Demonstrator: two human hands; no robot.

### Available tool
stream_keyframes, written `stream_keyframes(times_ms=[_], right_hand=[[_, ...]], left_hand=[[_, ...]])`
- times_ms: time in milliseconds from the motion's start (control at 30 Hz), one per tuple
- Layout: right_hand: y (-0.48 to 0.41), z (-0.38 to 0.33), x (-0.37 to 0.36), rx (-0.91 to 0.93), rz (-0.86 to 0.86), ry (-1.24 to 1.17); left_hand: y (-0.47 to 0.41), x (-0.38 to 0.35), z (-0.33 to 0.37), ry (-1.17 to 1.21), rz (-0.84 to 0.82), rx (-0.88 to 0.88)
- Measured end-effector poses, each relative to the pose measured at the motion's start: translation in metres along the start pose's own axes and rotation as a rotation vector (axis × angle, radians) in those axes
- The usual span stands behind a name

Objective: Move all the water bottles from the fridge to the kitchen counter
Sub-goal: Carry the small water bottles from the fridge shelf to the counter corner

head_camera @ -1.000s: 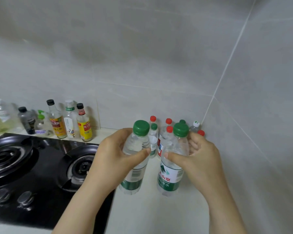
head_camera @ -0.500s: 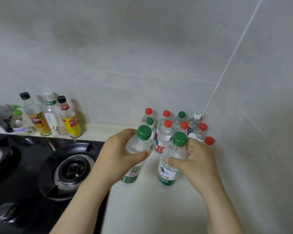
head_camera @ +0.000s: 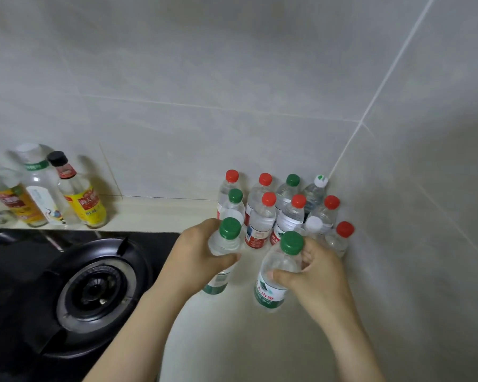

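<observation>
My left hand grips a clear water bottle with a green cap around its upper body. My right hand grips a second green-capped water bottle with a green label. Both bottles stand upright low over the pale kitchen counter; whether their bases touch it I cannot tell. Just behind them, in the wall corner, stands a cluster of several water bottles with red, green and white caps. The fridge is out of view.
A black gas hob with a round burner lies left of the counter strip. Several condiment bottles stand against the back wall at far left. Tiled walls close the corner behind and on the right.
Both hands have carried their bottles forward and down toward the cluster in the corner. The view has shifted right, so the hob and condiment bottles have slid leftward.
</observation>
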State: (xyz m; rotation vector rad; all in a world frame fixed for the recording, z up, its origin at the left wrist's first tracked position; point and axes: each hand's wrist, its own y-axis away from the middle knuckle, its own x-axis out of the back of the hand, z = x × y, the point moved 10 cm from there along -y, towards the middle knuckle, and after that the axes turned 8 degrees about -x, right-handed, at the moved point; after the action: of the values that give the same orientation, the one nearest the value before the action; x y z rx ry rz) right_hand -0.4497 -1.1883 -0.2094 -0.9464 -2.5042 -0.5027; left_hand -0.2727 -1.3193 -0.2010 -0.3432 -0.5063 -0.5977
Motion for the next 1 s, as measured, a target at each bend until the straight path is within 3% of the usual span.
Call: stream_keyframes(times_ms=[333,1000], right_hand=[[-0.022,0.021,-0.019,-0.079,-0.049,0.13],[-0.072,0.04,-0.043,-0.078,-0.007,0.09]], left_hand=[[-0.009,-0.038,-0.052,0.052,0.012,0.113],[-0.036,-0.061,-0.085,0.102,0.117,0.133]])
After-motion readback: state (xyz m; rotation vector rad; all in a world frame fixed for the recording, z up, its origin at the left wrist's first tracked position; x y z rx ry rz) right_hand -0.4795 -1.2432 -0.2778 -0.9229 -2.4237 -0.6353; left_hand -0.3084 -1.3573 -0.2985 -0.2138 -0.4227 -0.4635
